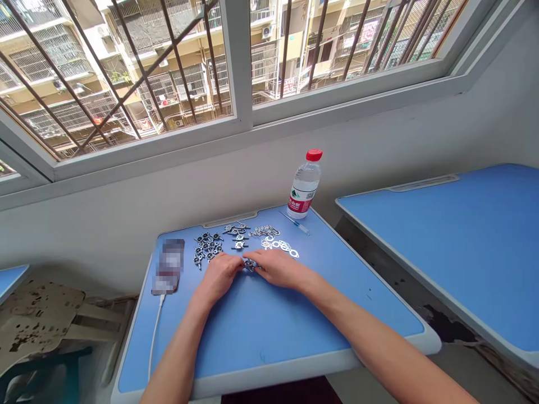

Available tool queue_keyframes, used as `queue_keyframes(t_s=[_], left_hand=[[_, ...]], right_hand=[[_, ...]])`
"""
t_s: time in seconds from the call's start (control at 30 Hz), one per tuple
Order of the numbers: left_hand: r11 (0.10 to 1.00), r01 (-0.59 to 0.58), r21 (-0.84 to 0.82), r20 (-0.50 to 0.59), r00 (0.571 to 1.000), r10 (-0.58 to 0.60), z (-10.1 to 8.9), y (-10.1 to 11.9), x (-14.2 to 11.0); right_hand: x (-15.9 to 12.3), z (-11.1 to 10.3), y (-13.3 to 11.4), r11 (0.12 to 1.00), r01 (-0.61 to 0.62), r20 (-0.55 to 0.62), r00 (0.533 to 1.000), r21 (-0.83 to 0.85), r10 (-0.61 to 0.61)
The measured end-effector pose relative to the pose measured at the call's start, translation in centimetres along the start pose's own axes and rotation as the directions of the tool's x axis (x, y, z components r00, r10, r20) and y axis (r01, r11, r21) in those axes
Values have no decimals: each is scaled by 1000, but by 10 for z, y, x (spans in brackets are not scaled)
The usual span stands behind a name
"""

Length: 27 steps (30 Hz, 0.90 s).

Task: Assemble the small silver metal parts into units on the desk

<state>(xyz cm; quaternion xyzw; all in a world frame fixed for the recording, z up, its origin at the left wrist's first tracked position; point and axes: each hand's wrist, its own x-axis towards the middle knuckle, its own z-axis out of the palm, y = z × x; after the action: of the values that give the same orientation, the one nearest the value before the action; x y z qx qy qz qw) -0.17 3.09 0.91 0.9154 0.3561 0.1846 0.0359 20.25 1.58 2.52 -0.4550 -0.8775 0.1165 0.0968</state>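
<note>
Both hands meet over the middle of the blue desk. My left hand [222,273] has its fingers closed at the left side of a small metal fitting [250,265]. From the other side, my right hand [280,268] grips the same fitting, its fingers covering part of it. Just beyond my left hand lies a cluster of dark-centred metal fittings [206,245]. Behind the hands are a few more silver fittings [239,242] and a group of small metal parts [265,230]. Flat oval gaskets [290,251] lie past my right hand.
A water bottle [304,188] with a red cap stands at the desk's back right corner, beside a thin screwdriver-like tool [300,226]. At the left edge lies a phone [169,266] with a white cable [155,336]. Another blue desk [455,235] stands to the right.
</note>
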Motion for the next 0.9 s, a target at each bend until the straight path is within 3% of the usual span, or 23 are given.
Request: queue_keyframes(t_s=[0.23, 0.5, 0.77, 0.9], left_hand=[[996, 76, -41, 53, 996, -74, -4, 4, 1], [984, 120, -135, 77, 991, -110, -4, 1, 0], [990, 95, -105, 75, 993, -87, -5, 0, -1], [991, 102, -91, 98, 991, -93, -7, -2, 0]], right_hand=[[0, -1, -1, 989, 41, 6, 999, -146, -41], [1, -3, 0, 999, 22, 33, 999, -41, -20], [-1, -2, 7, 999, 2, -45, 999, 44, 0], [-1, -3, 5, 999, -30, -23, 999, 40, 31]])
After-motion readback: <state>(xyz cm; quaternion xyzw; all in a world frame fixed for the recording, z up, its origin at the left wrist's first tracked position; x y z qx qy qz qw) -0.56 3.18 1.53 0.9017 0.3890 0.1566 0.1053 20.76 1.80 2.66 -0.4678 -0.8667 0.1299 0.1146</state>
